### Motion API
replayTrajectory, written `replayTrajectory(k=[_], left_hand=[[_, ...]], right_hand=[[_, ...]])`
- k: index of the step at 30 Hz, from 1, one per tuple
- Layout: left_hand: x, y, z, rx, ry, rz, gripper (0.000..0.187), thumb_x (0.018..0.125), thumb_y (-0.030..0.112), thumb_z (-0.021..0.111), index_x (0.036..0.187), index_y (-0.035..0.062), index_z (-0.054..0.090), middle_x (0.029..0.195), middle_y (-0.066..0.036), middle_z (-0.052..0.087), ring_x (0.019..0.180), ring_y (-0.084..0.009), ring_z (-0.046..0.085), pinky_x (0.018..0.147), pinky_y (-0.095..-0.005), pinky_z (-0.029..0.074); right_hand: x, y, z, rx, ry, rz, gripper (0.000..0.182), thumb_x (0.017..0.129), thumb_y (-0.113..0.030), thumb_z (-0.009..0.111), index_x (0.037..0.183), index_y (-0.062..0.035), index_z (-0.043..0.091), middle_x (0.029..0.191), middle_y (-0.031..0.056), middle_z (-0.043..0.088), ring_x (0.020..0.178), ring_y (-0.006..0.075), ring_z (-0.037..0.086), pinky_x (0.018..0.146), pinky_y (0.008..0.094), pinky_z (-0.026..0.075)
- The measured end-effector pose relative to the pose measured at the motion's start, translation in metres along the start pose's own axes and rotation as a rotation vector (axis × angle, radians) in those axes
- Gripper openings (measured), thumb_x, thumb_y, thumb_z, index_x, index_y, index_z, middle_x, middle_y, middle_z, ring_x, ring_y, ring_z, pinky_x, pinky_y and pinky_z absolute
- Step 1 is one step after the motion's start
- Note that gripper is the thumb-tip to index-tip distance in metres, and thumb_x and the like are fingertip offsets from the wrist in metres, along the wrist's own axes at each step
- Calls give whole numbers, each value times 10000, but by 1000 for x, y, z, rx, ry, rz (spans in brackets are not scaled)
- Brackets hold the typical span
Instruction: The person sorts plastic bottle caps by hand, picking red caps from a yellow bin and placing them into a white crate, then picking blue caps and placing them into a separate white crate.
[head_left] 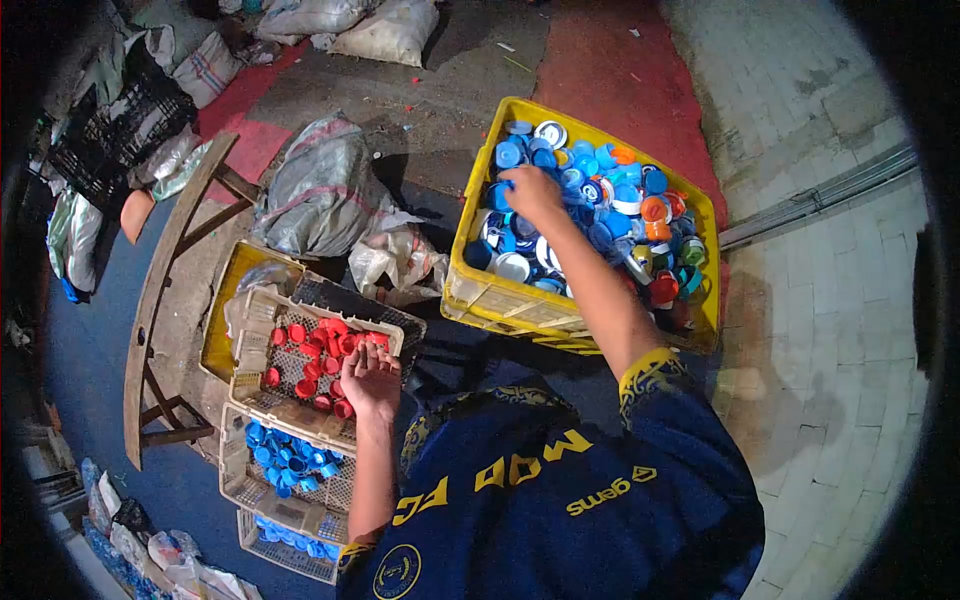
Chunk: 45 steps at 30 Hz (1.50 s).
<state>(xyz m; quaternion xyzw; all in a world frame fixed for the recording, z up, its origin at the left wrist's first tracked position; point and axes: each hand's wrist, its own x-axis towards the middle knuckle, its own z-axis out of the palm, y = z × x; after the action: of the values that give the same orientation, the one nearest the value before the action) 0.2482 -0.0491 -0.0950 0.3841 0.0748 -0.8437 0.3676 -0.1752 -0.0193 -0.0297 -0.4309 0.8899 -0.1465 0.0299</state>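
Mixed bottle caps [600, 215] are dug into in the yellow crate [480, 290] by the right hand [530, 190], grip hidden; red caps [310, 360] are released, left hand [370, 380] spread open, over their basket [262, 395].

You are sitting in a recycling sorting yard: crates of plastic bottle caps [600, 215], stuffed sacks [320, 190], bare concrete floor [820, 330].
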Motion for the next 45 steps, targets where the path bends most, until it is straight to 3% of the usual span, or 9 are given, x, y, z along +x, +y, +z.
replayTrajectory(k=[8, 15, 19, 24, 27, 29, 30, 34, 45], left_hand=[[-20, -97, 61, 145, -76, -4, 190, 965, 242, 565, 1052, 107, 666, 972, -13, 696, 864, -206, 642, 805, -363, 526], [-55, -174, 125, 424, -359, 114, 357, 1003, 299, 514, 1258, 57, 576, 1153, -98, 648, 1089, -270, 616, 993, -397, 476], [-77, -217, 185, 411, -416, 105, 451, 1033, 419, 487, 1328, 80, 525, 1249, -98, 629, 1229, -276, 570, 1109, -431, 408], [-59, -226, 194, 323, -318, 49, 555, 1023, 568, 494, 1306, 92, 498, 1234, -63, 611, 1183, -219, 574, 1046, -419, 446], [-51, -215, 185, 291, -235, 10, 525, 1021, 571, 496, 1251, 99, 515, 1201, -50, 622, 1125, -210, 592, 1012, -409, 461], [-39, -206, 178, 159, -217, 19, 466, 1018, 526, 536, 1201, 98, 529, 1141, -69, 644, 1049, -227, 626, 948, -389, 528], [-40, -201, 180, 161, -226, 32, 451, 1021, 510, 538, 1192, 92, 532, 1146, -75, 644, 1037, -232, 632, 951, -387, 536], [-38, -190, 186, 212, -253, 57, 412, 1034, 466, 531, 1163, 75, 541, 1154, -88, 647, 1021, -241, 642, 976, -385, 536], [-25, -160, 193, 260, -287, -46, 390, 1043, 439, 518, 1167, 70, 546, 1110, -76, 643, 986, -220, 636, 939, -374, 536]], right_hand=[[15, 10, 2, 18, -110, -39, 217, 802, -166, 720, 1011, -172, 779, 1002, 156, 741, 947, 352, 718, 820, 470, 576], [-85, 12, -72, 550, 256, -86, 270, 776, -112, 775, 1007, -103, 636, 775, 81, 628, 667, 285, 641, 587, 405, 509], [-137, 8, -86, 630, 351, -273, 328, 728, -51, 743, 1014, -118, 599, 926, 83, 667, 797, 310, 677, 716, 428, 553], [-168, 4, -104, 467, 41, -435, 510, 721, -56, 769, 1203, -85, 605, 1104, 131, 608, 1058, 340, 612, 875, 446, 525], [-147, 19, -123, 716, -220, -596, 532, 747, -76, 796, 1248, -81, 617, 1164, 131, 637, 1013, 303, 654, 891, 412, 528], [-120, 28, -120, 1053, -355, -352, 319, 831, -159, 790, 1125, -69, 705, 922, 91, 731, 745, 152, 685, 740, 301, 541], [-97, 38, -100, 1014, -82, -314, 260, 860, -184, 771, 1078, -57, 710, 856, 93, 731, 736, 123, 669, 678, 276, 527], [-14, 61, -55, 559, 104, 12, 360, 817, -310, 785, 1030, -37, 684, 935, 183, 716, 890, 376, 701, 772, 454, 557], [20, 75, 14, 378, 195, 40, 258, 821, -126, 687, 1058, -59, 759, 1086, 211, 718, 1012, 398, 681, 915, 457, 541]])
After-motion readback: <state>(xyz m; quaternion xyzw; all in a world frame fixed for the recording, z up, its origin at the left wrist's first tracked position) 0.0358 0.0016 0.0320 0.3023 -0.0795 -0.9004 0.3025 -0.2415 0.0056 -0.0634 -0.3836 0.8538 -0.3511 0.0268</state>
